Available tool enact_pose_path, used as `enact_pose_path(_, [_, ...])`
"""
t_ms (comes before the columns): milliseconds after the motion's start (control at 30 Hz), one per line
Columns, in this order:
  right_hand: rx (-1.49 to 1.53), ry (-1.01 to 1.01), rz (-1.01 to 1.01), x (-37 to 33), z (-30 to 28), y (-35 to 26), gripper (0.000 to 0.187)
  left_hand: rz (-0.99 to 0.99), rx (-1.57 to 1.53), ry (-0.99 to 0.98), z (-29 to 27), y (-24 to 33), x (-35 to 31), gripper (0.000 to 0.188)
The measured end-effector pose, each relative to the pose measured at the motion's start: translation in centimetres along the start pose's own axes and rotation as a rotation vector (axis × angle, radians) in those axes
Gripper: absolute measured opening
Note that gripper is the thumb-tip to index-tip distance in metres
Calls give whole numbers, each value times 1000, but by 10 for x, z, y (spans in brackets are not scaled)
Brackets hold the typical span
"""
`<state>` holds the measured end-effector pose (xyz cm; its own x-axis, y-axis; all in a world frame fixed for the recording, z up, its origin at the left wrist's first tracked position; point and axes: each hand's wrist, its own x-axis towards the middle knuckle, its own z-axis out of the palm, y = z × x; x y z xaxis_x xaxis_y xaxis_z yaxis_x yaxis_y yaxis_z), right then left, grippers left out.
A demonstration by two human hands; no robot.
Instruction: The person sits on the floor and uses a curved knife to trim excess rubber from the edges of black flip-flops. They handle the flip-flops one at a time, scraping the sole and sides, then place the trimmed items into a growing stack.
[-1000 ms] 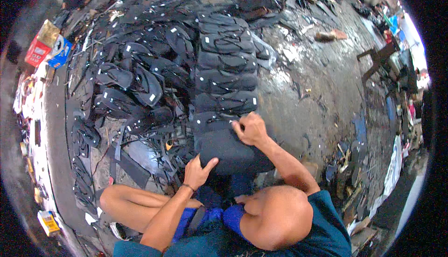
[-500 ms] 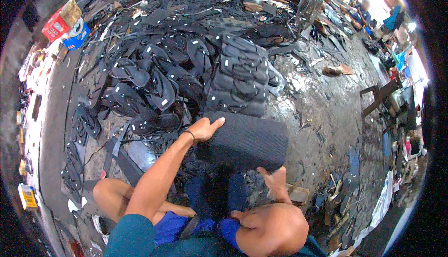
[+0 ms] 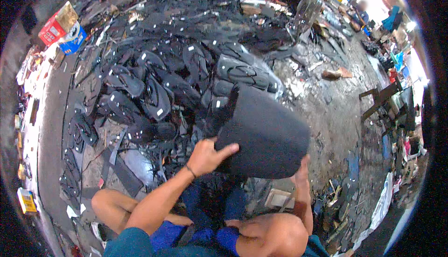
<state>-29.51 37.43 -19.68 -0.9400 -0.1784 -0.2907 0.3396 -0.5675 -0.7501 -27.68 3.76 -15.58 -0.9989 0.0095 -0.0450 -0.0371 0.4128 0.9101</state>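
Note:
A black, flexible sheet (image 3: 268, 135), perhaps rubber or foam, is held up in front of my knees, its left side curling upward. My left hand (image 3: 207, 156) grips its lower left edge, thumb on top and the other fingers partly hidden. At the lower right corner, my right hand (image 3: 301, 173) holds the same sheet, most of its fingers behind it. Just beyond the sheet lies a row of black flip-flops (image 3: 242, 72), partly covered by it from my view. More loose black flip-flops (image 3: 156, 98) are heaped to the left of that row.
Black scraps and strips (image 3: 186, 21) litter the floor beyond the flip-flops. A red and blue box (image 3: 65, 30) stands at the far left, and a small yellow box (image 3: 28, 201) at the near left. On the right is a dark wooden stand (image 3: 380, 98). Other people sit farther back.
The sheet has been tilted up and shifted right, bending at its left side. My left hand has moved lower along its edge, and my right hand has moved right and slightly up.

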Motion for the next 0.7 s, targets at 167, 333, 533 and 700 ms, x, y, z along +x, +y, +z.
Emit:
enact_pose_path(167, [-1173, 104, -25, -43, -14, 62, 57, -274, 9, 53, 25, -64, 40, 67])
enact_pose_path(333, [-1176, 241, -129, -44, 25, 20, 49, -232, -461, 42, -17, -17, 25, 68])
enact_pose_path(533, [-1043, 442, 265, 38, -47, 31, 68, -179, 19, -151, 49, -67, -73, 60])
enact_pose_path(700, [-693, 485, 125, 57, -47, -29, 73, -146, 27, -156, 54, -7, -15, 66])
